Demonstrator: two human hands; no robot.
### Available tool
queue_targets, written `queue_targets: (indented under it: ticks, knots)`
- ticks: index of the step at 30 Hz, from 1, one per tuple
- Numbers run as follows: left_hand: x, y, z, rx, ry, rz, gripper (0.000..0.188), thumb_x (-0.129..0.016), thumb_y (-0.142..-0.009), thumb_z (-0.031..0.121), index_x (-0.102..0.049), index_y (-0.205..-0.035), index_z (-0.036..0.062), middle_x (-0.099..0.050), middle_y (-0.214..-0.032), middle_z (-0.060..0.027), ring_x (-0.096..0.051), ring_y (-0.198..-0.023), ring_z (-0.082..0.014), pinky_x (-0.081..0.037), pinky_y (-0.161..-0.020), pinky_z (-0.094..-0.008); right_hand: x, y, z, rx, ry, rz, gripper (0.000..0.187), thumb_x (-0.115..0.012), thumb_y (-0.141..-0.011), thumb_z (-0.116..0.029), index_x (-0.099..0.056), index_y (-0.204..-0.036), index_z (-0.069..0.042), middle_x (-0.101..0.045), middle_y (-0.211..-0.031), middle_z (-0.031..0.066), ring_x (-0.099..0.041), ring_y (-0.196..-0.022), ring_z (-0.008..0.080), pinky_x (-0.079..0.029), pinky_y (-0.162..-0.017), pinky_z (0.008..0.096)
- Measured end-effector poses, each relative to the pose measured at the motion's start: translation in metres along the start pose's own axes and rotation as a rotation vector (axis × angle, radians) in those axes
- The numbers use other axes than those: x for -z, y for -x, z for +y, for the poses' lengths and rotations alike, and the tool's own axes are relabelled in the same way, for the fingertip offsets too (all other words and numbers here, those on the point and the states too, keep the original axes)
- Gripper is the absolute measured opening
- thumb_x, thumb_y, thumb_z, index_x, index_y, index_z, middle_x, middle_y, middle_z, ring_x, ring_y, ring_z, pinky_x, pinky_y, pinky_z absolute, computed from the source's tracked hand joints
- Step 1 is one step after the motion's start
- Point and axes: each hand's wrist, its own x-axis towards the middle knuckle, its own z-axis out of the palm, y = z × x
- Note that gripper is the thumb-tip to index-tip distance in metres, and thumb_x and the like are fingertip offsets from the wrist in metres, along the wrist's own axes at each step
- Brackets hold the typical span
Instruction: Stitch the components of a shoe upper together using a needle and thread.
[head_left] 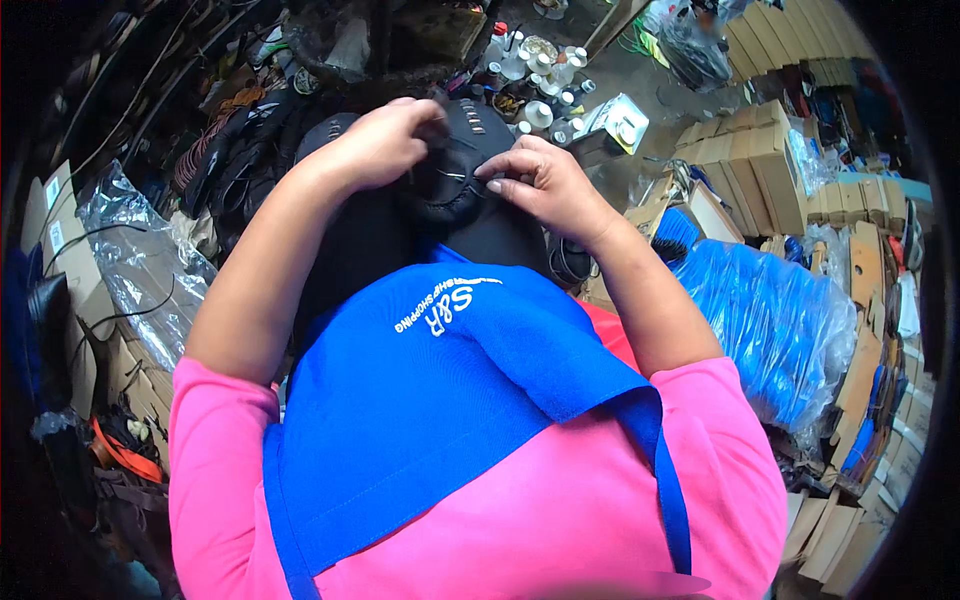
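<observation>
A black shoe (446, 208), its rounded end toward me, rests between my knees over dark trousers. My left hand (395, 140) is above its far left side with the fingers curled; their tips are blurred and what they hold, if anything, is hidden. At the shoe's right edge my right hand (535, 180) has thumb and forefinger in a pinch, and what lies between them is too small to make out. A thin, pale, bent strand (453, 175), thread or needle, shows inside the shoe's opening close to the right fingertips.
Several white-capped bottles (540, 112) stand on the floor ahead. Dark shoes (255, 165) pile up at the left, near clear plastic wrapping (145, 260). On the right are cardboard boxes (745, 165) and a plastic-wrapped blue bundle (765, 325). A blue apron (400, 420) covers my front.
</observation>
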Motion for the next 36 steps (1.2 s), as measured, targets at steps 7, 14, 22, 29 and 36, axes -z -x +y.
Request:
queue_targets:
  ticks: [7,14,22,29,36]
  knots:
    - [-0.017,0.055,0.021,0.005,-0.126,0.388,0.047,-0.051,-0.079,-0.010,-0.058,-0.121,0.0081,-0.051,-0.093,-0.0099,-0.056,-0.074,-0.0219,-0.047,-0.074,-0.0294,-0.018,0.023,-0.010,0.014,0.200,0.110,0.029,-0.064,-0.075,-0.007,-0.068,-0.102,-0.012,-0.053,-0.079,0.0112,-0.056,-0.076,0.0281,-0.046,-0.068,0.0365]
    - [-0.036,0.060,0.020,-0.074,-0.398,0.434,0.011,-0.069,-0.073,0.013,-0.070,-0.083,0.0131,-0.059,-0.074,-0.0032,-0.059,-0.075,-0.0239,-0.041,-0.074,-0.0352,-0.036,0.033,-0.015,0.092,0.413,0.210,0.033,-0.062,-0.075,-0.009,-0.066,-0.107,-0.013,-0.054,-0.079,0.0098,-0.055,-0.075,0.0261,-0.041,-0.071,0.0373]
    - [-0.034,0.057,0.023,0.005,0.257,0.306,0.021,-0.069,-0.073,0.003,-0.071,-0.092,0.0097,-0.055,-0.076,-0.0045,-0.054,-0.080,-0.0209,-0.044,-0.074,-0.0305,-0.019,0.025,0.001,-0.050,0.062,0.087,0.036,-0.063,-0.077,-0.006,-0.069,-0.109,-0.019,-0.051,-0.075,0.0073,-0.053,-0.072,0.0221,-0.045,-0.069,0.0315]
    - [-0.029,0.051,0.012,-0.099,-0.210,0.402,0.025,-0.067,-0.076,0.003,-0.073,-0.095,0.0170,-0.052,-0.078,-0.0040,-0.051,-0.078,-0.0208,-0.043,-0.071,-0.0311,0.000,0.011,0.012,-0.116,-0.157,-0.082,0.036,-0.059,-0.079,-0.001,-0.069,-0.110,-0.016,-0.049,-0.079,0.0025,-0.049,-0.077,0.0137,-0.042,-0.074,0.0248]
    - [-0.028,0.062,0.020,-0.024,-0.410,0.347,0.019,-0.068,-0.075,0.010,-0.072,-0.092,0.0150,-0.053,-0.072,-0.0025,-0.051,-0.079,-0.0209,-0.038,-0.074,-0.0343,-0.011,0.028,-0.020,0.108,0.498,0.064,0.034,-0.063,-0.076,-0.009,-0.068,-0.108,-0.017,-0.054,-0.080,0.0047,-0.054,-0.081,0.0215,-0.038,-0.079,0.0369]
